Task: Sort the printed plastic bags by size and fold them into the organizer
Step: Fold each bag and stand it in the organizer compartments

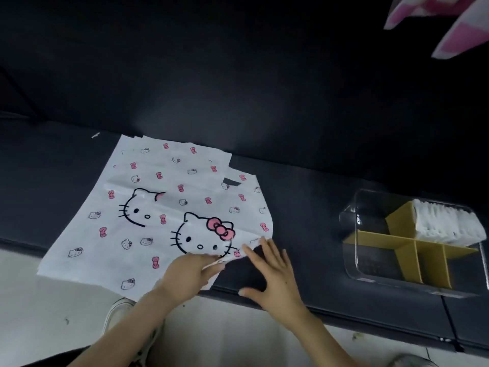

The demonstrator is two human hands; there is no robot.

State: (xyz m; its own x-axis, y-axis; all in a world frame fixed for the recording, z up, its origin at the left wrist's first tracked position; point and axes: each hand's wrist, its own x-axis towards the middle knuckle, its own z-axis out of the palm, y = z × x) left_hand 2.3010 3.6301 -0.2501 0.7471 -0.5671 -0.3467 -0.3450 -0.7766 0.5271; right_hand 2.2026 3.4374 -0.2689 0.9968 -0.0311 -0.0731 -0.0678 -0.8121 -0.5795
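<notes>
Stack of printed bags (pixel 148 250) on dark counter (pixel 304 197), centre-left of frame, near edge overhanging toward floor (pixel 238 335). L hand (pixel 193 271) on lower-right edge of top bag, fingers (pixel 214 264) fairly straight along that edge; pinching or just pressing, cannot tell, blurred. R hand (pixel 272 271) just right of it, flat on counter, fingers spread wide, holding nothing, tips touching bag's corner.

Prob. step: smoothing & squaring top bag ahead of fold. To do well: pin one side w/ L hand, sweep R palm outward to push air out. Line up corners before creasing, thin film likely to slide on layers below. Pull bag fully onto counter first, overhang apt to drag it off. Fold to width of a free compartment, so check vs. organizer (pixel 354 234) at right of frame, well apart from stack.

Counts:
- Bags in stack: at least 3 by offset edges at top, exact no. unclear; 2 big cat faces showing.
- Organizer: 1, clear walls, yellow dividers, approx. 5 compartments, 1 holding white folded bundle (pixel 444 223).
- Pink-white item (pixel 455 25), upper right of frame: blurred, unidentifiable.
- Hands: 2.
</notes>
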